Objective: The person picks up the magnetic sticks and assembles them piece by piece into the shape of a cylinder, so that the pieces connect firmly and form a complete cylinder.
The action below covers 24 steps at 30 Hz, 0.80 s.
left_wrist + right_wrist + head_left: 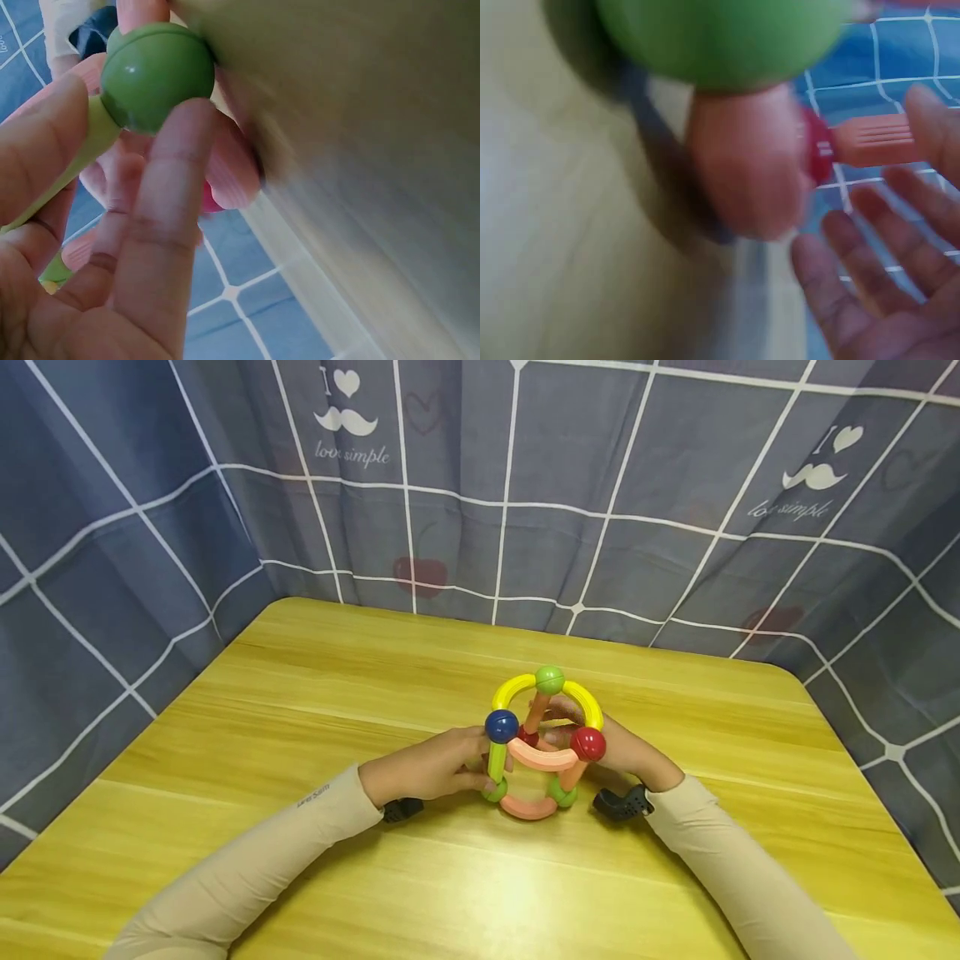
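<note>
A cage-like magnetic stick-and-ball frame (542, 758) stands over the table between both hands. Yellow arcs (582, 700) and a peach arc form its top ring, joined by green, blue (502, 726) and red balls. My left hand (442, 764) grips the lime upright stick (497, 762) on the left side, one fingertip against the lower green ball (157, 79) in the left wrist view. From the right, my right hand (626, 747) reaches behind the frame and holds the rear orange upright (877, 140) between thumb and fingers. Part of that hand is hidden by the frame.
The yellow wood-grain table (337, 693) lies beneath, with rounded far corners. Dark grey-blue checked curtains (465, 460) hang behind and at both sides. Black wrist straps (622, 803) sit by the beige sleeves (277, 843).
</note>
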Tool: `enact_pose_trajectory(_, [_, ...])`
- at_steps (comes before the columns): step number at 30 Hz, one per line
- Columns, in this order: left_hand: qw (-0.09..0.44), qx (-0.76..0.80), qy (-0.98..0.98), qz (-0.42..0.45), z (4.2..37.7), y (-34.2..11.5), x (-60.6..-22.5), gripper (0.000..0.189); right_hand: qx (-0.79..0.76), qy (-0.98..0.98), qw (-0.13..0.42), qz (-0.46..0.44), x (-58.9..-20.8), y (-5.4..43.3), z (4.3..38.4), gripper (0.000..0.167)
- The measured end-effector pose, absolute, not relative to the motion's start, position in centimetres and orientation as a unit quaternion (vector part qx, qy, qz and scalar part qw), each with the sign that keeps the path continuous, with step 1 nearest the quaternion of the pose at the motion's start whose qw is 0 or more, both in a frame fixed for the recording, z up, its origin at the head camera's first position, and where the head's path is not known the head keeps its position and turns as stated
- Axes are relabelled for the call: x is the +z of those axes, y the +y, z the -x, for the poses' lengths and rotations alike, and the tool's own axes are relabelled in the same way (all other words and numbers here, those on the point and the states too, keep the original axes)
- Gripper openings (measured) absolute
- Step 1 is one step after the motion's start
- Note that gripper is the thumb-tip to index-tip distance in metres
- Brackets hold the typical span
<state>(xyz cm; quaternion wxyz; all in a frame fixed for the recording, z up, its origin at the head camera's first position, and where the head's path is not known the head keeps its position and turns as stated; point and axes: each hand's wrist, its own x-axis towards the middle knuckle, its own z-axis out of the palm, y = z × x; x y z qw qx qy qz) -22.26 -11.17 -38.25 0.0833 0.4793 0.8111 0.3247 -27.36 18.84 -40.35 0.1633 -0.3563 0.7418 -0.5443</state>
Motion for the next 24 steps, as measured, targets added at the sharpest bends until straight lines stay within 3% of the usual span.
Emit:
enact_pose_trajectory(3, [0.080, 0.319, 0.810, -0.486, 22.2, -11.1, -38.4, 0.024, -0.553, 0.710, 0.202, 0.387, -40.9, 17.7, 28.5, 0.041])
enact_pose_trajectory(8, [0.080, 0.313, 0.812, -0.487, 22.2, -11.1, -38.3, 0.024, -0.574, 0.677, 0.214, 0.409, -41.3, 16.5, 29.4, 0.022])
enact_pose_trajectory(24, [0.109, 0.337, 0.803, -0.480, 22.5, -11.1, -38.4, 0.024, -0.575, 0.700, 0.204, 0.372, -40.5, 16.5, 29.4, 0.020])
